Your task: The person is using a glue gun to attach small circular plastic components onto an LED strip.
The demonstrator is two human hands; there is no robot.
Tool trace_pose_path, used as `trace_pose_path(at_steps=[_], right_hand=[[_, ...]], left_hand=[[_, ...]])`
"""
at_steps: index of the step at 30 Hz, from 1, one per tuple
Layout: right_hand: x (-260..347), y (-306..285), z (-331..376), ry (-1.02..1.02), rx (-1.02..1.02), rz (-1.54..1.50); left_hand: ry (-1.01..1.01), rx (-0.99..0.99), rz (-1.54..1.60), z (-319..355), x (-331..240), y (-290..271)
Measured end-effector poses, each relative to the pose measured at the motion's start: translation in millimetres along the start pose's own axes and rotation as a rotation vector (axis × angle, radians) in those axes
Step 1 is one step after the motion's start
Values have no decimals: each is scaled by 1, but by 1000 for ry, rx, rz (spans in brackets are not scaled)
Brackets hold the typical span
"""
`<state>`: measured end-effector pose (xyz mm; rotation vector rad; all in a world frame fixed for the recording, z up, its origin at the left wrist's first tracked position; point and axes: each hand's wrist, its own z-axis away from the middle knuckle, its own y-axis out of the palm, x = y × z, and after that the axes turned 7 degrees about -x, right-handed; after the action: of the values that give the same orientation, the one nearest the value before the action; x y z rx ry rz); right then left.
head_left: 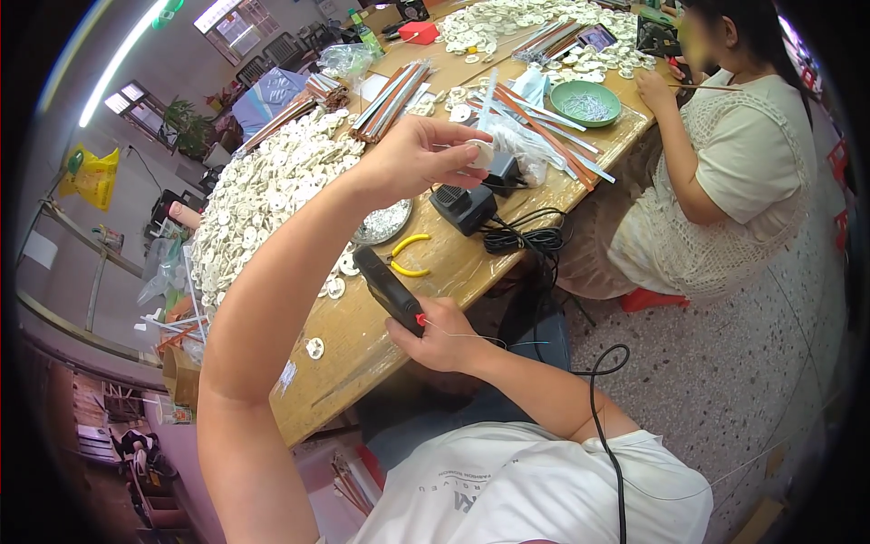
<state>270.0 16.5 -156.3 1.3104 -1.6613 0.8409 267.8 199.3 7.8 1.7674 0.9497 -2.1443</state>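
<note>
Stretched out over the table, my left hand (pixel 419 161) pinches a small white round disc (pixel 481 154) between thumb and fingers. My right hand (pixel 439 335), lower and nearer to me, is wrapped round a black handheld device (pixel 388 286) with a small red part beside the thumb. A thin wire trails from near that hand across my forearm. Yellow-handled pliers (pixel 412 255) lie on the table beyond the device. A round metal dish (pixel 384 224) of small shiny pieces sits partly behind my left forearm. One loose white disc (pixel 314 348) rests near the front edge.
A large heap of white discs (pixel 258 204) covers the table's left. Black adapters (pixel 464 207) and a coiled cable (pixel 526 238) lie at the right edge. Bundled strips (pixel 391 98) and a green bowl (pixel 584 104) stand farther back. Another person (pixel 716 154) sits on the right.
</note>
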Motion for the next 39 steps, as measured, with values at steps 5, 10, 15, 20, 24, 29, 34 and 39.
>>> trace_pose_path(at_steps=[5,10,15,20,24,29,34,39], right_hand=[[1,0,-1,0,-11,-2],[3,0,0,12,-27,-19],[3,-2,-1,23,13,0],[1,0,0,24,5,-9],[-1,0,1,-4,-7,-2],[-3,1,1,-25,-17,-8],[-5,2,2,3,-13,-36],[-4,2,1,0,7,-16]], left_hand=[[17,-25,-18,3,-3,3],[6,-67,-69,2,-3,5],[-73,-105,190,-6,1,3],[-87,-233,160,-17,9,2],[-35,-265,347,-21,15,12],[-58,-289,258,-32,14,15],[-65,-378,47,-40,14,12],[44,-330,-234,-37,6,29]])
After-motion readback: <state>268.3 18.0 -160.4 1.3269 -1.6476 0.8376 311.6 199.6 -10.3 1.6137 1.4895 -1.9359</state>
